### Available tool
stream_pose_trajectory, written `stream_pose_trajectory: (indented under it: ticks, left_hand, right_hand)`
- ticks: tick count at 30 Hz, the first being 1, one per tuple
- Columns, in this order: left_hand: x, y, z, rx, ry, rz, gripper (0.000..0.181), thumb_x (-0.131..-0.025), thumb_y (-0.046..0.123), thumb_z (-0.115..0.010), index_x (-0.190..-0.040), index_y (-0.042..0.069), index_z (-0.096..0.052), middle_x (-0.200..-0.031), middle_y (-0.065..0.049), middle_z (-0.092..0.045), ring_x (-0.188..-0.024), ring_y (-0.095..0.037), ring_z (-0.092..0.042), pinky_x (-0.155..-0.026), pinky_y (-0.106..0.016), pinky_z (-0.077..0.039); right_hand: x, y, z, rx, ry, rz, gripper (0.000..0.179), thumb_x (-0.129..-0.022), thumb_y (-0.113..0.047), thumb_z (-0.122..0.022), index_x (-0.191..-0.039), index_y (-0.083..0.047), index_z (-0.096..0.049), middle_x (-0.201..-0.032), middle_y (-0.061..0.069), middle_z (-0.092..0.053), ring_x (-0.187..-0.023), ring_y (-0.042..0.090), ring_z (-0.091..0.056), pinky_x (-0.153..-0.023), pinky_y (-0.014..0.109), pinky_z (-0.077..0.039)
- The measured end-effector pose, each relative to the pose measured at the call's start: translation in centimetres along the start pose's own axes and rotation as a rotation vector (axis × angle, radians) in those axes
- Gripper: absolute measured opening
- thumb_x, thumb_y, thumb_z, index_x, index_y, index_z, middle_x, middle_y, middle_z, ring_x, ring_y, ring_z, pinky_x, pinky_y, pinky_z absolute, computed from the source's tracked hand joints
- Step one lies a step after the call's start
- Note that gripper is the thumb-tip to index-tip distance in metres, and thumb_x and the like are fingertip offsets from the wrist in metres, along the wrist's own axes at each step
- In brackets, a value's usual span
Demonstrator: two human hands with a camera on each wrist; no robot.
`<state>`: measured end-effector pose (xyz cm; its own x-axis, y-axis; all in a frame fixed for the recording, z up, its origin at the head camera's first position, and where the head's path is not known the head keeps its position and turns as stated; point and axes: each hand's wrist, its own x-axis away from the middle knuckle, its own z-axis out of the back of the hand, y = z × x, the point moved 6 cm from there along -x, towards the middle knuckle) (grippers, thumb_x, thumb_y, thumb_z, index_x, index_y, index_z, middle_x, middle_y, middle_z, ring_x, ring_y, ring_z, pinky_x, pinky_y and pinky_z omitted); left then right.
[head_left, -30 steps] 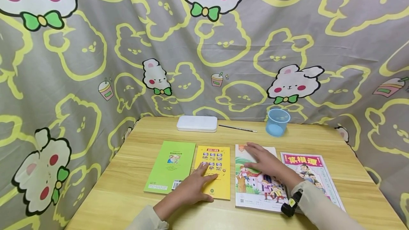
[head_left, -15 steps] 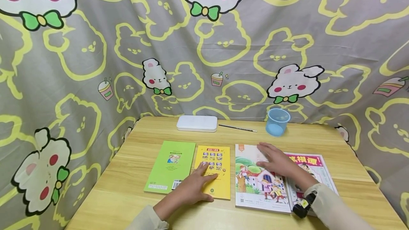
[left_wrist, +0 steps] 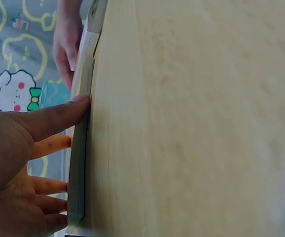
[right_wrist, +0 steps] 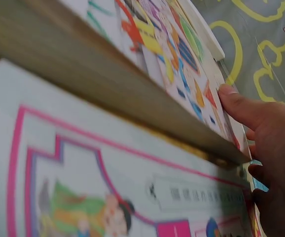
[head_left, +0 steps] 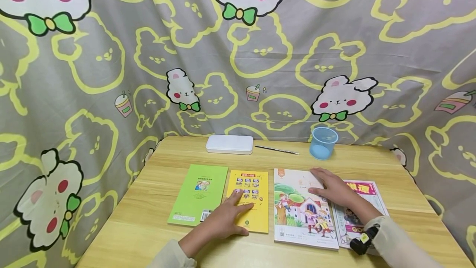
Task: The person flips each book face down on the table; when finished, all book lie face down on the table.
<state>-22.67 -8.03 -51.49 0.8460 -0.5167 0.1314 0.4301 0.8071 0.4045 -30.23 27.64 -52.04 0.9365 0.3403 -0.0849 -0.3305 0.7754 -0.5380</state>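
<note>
In the head view my left hand (head_left: 227, 217) lies with fingers spread on the yellow book (head_left: 256, 214), overlapping the edge of the green book (head_left: 201, 177). The left wrist view shows its thumb (left_wrist: 66, 118) at the book's near edge. My right hand (head_left: 332, 189) rests across the upper right side of a white storybook (head_left: 303, 202) with a castle picture, over a pink-bordered comic book (head_left: 351, 226). In the right wrist view the thumb (right_wrist: 241, 106) is at the storybook's cover, while the other fingers reach down toward the comic, partly hidden. The two right-hand books lie side by side.
Behind the books stand a white pencil case (head_left: 229, 144), a dark pencil (head_left: 277, 149) and a blue cup (head_left: 323, 143) on the wooden table (head_left: 141, 202). A patterned curtain (head_left: 223, 53) closes off the back and sides. A black wrist camera (head_left: 362, 241) sits on my right wrist.
My right hand has slid rightward from the storybook's middle to its right side. The comic book has turned straighter, its lower right corner shifting left. My left hand has stayed put.
</note>
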Motion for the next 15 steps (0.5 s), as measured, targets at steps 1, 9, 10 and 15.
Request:
stream_pose_trajectory:
  ticks: [1, 9, 10, 15]
  left_hand:
    - [0.0, 0.0, 0.0, 0.0, 0.0, 0.0, 0.082, -0.077, 0.053, -0.086, -0.15, 0.034, -0.055, -0.171, -0.012, -0.021, -0.157, -0.035, -0.019, -0.12, -0.057, -0.033]
    - [0.1, 0.1, 0.1, -0.005, 0.001, 0.0, 0.082, -0.077, 0.053, -0.085, -0.15, 0.034, -0.054, -0.17, -0.014, -0.022, -0.157, -0.036, -0.019, -0.12, -0.057, -0.034]
    - [0.1, 0.1, 0.1, -0.006, 0.001, 0.0, 0.082, -0.077, 0.053, -0.085, -0.15, 0.033, -0.055, -0.17, -0.014, -0.022, -0.157, -0.036, -0.02, -0.12, -0.057, -0.034]
    - [0.1, 0.2, 0.1, -0.004, 0.003, -0.002, 0.082, -0.077, 0.052, -0.086, -0.15, 0.033, -0.055, -0.17, -0.014, -0.023, -0.157, -0.036, -0.02, -0.12, -0.057, -0.034]
  right_hand:
    - [0.1, 0.2, 0.1, -0.005, -0.001, -0.01, 0.086, -0.094, -0.053, -0.071, -0.155, 0.0, -0.043, -0.158, 0.029, -0.039, -0.144, 0.054, -0.035, -0.11, 0.072, -0.034]
    - [0.2, 1.8, 0.6, 0.001, -0.021, -0.056, 0.092, -0.092, -0.061, -0.069, -0.156, 0.0, -0.041, -0.156, 0.033, -0.038, -0.142, 0.057, -0.035, -0.108, 0.074, -0.036]
    - [0.2, 2.0, 0.6, -0.001, -0.021, -0.058, 0.092, -0.092, -0.061, -0.069, -0.156, 0.0, -0.041, -0.156, 0.033, -0.038, -0.141, 0.057, -0.036, -0.108, 0.073, -0.036]
    - [0.1, 2.1, 0.7, -0.024, -0.023, -0.064, 0.091, -0.092, -0.059, -0.07, -0.155, 0.001, -0.041, -0.154, 0.032, -0.04, -0.139, 0.057, -0.039, -0.105, 0.072, -0.04]
